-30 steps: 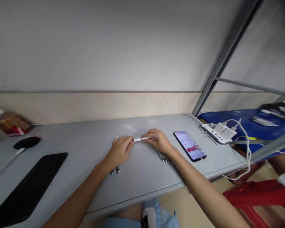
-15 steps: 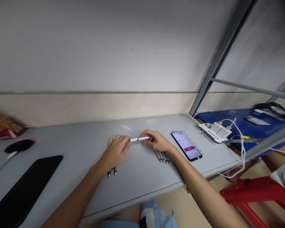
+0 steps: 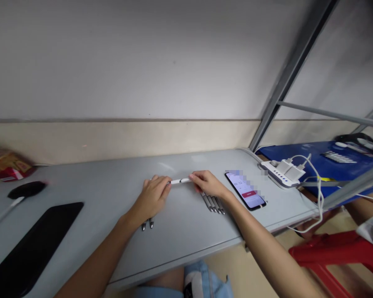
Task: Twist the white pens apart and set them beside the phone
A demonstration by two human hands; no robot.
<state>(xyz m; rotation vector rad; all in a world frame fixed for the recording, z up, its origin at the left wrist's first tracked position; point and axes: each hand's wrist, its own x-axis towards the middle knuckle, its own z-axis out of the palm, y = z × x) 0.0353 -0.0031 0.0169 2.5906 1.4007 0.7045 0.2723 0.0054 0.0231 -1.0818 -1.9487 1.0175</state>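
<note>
A white pen [image 3: 180,181] with a dark mark stretches level between my two hands, just above the grey desk. My left hand [image 3: 155,193] is closed around its left end. The fingers of my right hand [image 3: 206,183] pinch the right end, which they hide. Beneath my left wrist, the silver tips of a couple of pens [image 3: 151,224] poke out. Several silver-tipped pens [image 3: 215,204] lie side by side on the desk, partly covered by my right hand.
Right of my hands lies a phone [image 3: 244,191], with a power strip [image 3: 279,174] and plugged chargers beyond it. A black mat [image 3: 37,248] and a dark round object [image 3: 27,190] are at left. A red stool [image 3: 338,250] stands beside a seated person at right.
My right hand has shifted its grip: the fingers, curled around the pen's end before, now pinch it from the side. My left hand stays in place.
</note>
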